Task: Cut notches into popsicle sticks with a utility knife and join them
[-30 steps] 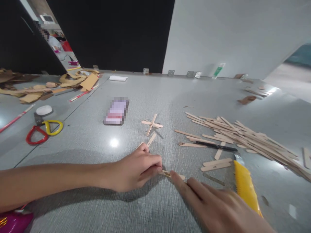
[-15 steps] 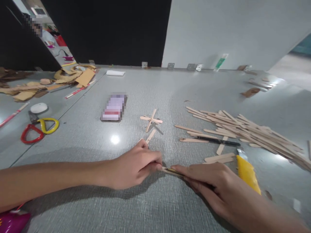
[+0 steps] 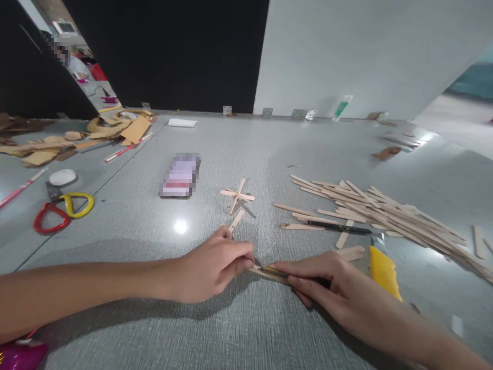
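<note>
My left hand (image 3: 215, 264) is closed, thumb and forefinger pinching the end of a wooden craft stick (image 3: 265, 274) low over the table. Another stick (image 3: 236, 220) pokes out beyond its knuckles. In my right hand (image 3: 327, 282), closed, is a slim dark tool with a yellowish front part (image 3: 271, 270); its exact kind is partly hidden by the fingers. The tool lies along the stick, its tip close to my left fingertips. Just past my left hand stands a small cross of craft sticks (image 3: 238, 195).
Loose craft sticks (image 3: 370, 205) are heaped at right, with a black pen-like tool (image 3: 339, 226) and a yellow-handled blade tool (image 3: 384, 272) nearby. A phone (image 3: 180, 176), scissors (image 3: 61, 208), a white mouse (image 3: 62, 177) and cardboard scraps (image 3: 50, 146) lie left. A purple object (image 3: 25, 354) sits at the lower left.
The view has shifted slightly. My right thumb has moved up against the tool, while the left hand keeps its pinch on the stick.
</note>
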Available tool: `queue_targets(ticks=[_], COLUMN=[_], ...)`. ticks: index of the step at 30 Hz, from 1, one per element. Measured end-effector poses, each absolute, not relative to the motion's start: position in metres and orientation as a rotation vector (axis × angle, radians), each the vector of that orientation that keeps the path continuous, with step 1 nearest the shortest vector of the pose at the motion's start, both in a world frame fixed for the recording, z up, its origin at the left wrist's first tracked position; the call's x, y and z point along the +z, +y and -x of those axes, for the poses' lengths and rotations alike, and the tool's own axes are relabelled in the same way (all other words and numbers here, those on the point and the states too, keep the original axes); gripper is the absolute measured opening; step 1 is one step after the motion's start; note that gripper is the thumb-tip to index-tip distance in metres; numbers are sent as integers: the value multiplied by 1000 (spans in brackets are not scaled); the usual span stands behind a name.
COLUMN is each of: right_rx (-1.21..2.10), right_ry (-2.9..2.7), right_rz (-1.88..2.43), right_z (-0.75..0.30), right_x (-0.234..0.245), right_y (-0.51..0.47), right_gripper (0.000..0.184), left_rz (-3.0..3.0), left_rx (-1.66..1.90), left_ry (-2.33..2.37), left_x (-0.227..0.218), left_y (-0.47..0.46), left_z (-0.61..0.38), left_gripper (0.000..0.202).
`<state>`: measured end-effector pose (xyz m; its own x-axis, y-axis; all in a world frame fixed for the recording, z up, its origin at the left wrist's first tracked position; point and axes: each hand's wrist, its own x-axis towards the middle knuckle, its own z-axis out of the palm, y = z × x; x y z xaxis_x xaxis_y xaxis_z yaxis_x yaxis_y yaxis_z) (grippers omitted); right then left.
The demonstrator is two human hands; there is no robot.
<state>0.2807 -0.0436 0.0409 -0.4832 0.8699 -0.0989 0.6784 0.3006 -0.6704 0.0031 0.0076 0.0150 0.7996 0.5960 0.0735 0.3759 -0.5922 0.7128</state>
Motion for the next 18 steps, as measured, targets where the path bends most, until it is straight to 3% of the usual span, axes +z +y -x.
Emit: queue_targets(ticks=[6, 13, 18], right_rx=[830, 108, -117], right_ry=[-2394, -2647, -2740], right_rz=[1269, 1071, 916], right_z=[-277, -285, -279], right_x=[38, 10, 22], right_y=[-50, -68, -72], right_gripper=[37, 60, 52], left_rz=[-2259, -2276, -2268], left_rx=[391, 385, 403], left_ry=[719, 707, 663], left_x=[16, 14, 16], left_y=[8, 10, 11], left_z=[-4, -3, -4], left_gripper=[30, 34, 37])
